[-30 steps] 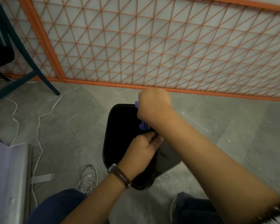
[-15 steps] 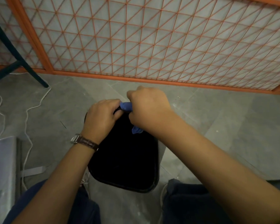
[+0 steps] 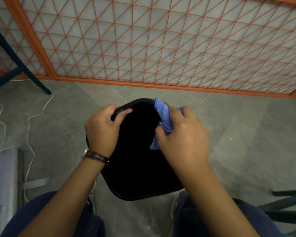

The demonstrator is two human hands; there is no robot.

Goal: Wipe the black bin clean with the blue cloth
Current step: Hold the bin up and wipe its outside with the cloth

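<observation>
Our left hand (image 3: 102, 130), fingers clamped on the far rim (image 3: 140, 100), steadies the black bin (image 3: 138, 168) on the floor (image 3: 246, 134); our right hand (image 3: 181, 139), fingers clenched round the blue cloth (image 3: 162, 117), should press firmly.

The black bin (image 3: 138, 170) is too dark inside to show any detail. Its left rim is hidden under the left hand (image 3: 102, 130) and forearm, and its right rim under the right hand (image 3: 183, 141), whose grip covers much of the blue cloth (image 3: 162, 115). The left edge cuts off a chair leg (image 3: 15, 53) and a grey panel (image 3: 3, 185).
</observation>
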